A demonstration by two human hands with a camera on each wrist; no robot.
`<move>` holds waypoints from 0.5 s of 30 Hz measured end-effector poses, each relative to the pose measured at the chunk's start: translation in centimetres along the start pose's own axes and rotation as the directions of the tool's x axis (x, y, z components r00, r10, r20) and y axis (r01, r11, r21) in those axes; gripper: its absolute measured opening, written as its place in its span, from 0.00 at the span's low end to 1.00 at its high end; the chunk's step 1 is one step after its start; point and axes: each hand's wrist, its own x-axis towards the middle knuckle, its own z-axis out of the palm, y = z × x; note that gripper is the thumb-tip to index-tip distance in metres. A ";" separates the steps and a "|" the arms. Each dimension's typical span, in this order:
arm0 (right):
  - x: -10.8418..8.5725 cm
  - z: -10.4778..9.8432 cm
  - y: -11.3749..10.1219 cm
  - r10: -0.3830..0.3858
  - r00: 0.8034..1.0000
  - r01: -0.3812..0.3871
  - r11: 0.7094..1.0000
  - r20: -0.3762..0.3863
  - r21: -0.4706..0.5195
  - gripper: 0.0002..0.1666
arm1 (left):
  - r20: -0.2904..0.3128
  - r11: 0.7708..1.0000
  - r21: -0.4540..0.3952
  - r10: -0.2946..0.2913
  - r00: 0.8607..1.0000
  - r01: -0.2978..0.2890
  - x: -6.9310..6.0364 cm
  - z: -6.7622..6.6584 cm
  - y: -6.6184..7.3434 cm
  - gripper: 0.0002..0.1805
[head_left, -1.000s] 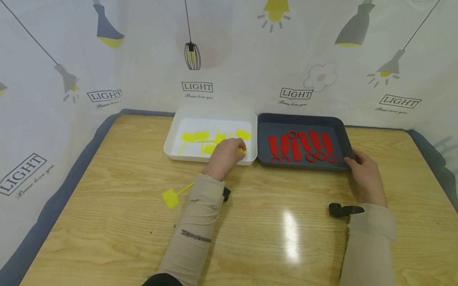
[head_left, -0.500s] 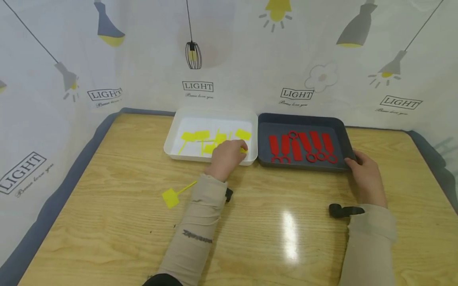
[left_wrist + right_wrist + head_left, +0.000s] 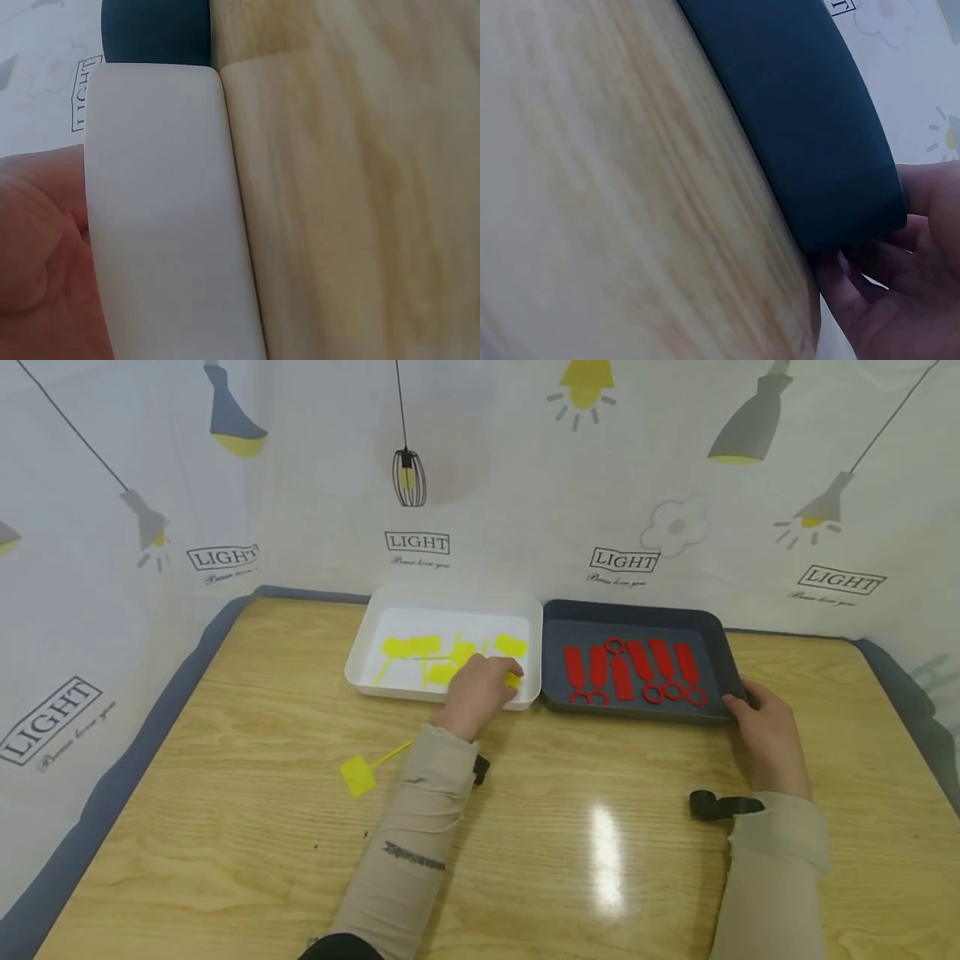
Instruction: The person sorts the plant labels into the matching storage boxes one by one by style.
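Observation:
My left hand (image 3: 478, 692) reaches over the front wall of a white tray (image 3: 358, 662). Its curved fingers and thumb are at a flat yellow tag (image 3: 513, 680) near the tray's right end; the fingertips are partly hidden. Several other yellow tags (image 3: 426, 646) with thin stems lie in this tray. Gripping the front right corner of the dark grey tray (image 3: 637, 713), my right hand (image 3: 771, 727) has its thumb on the rim and its fingers around the outside. Several red tags (image 3: 621, 677) with ring ends lie flat in a row there.
One yellow tag with a thin stem (image 3: 357, 775) lies on the wooden table (image 3: 555, 860), left of my left sleeve. The trays stand side by side near the back edge. A printed curtain (image 3: 495, 468) hangs behind them.
My left hand has shifted slightly to the right at the yellow tag, and its index finger now reaches out further. My right hand stays on the dark tray's corner.

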 end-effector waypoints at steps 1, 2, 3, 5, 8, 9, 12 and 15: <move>0.0 0.0 0.0 -0.001 1.000 0.001 1.000 0.001 0.005 0.38 | 0.003 1.000 -0.004 0.007 1.000 -0.007 0.0 0.0 0.0 0.15; 0.0 0.0 0.0 -0.002 1.000 0.002 1.000 0.000 0.008 0.38 | 0.004 1.000 -0.009 0.017 1.000 -0.017 0.1 0.0 -0.1 0.15; 0.0 0.0 0.0 -0.003 1.000 0.003 1.000 0.001 0.010 0.38 | 0.004 0.999 -0.017 0.030 1.000 -0.030 0.1 0.0 -0.1 0.15; -0.1 0.0 0.0 -0.004 1.000 0.004 1.000 0.000 0.016 0.37 | 0.001 0.998 -0.037 0.057 0.998 -0.057 0.2 0.0 -0.3 0.15; -0.1 0.0 0.0 0.000 1.000 0.000 1.000 -0.003 0.018 0.36 | -0.004 0.994 -0.065 0.093 0.996 -0.093 0.3 0.1 -0.5 0.18; -0.1 0.0 0.0 0.002 1.000 -0.001 1.000 -0.004 0.021 0.36 | -0.004 0.992 -0.071 0.100 0.995 -0.100 0.4 0.1 -0.5 0.19; 0.0 0.0 0.0 0.001 1.000 -0.001 1.000 -0.005 0.021 0.36 | 0.000 0.993 -0.076 0.096 0.995 -0.096 0.4 0.1 -0.6 0.20; 0.0 0.0 -0.1 -0.004 1.000 0.004 1.000 0.000 0.013 0.36 | -0.002 0.994 -0.071 0.084 0.996 -0.084 0.4 0.0 -0.6 0.20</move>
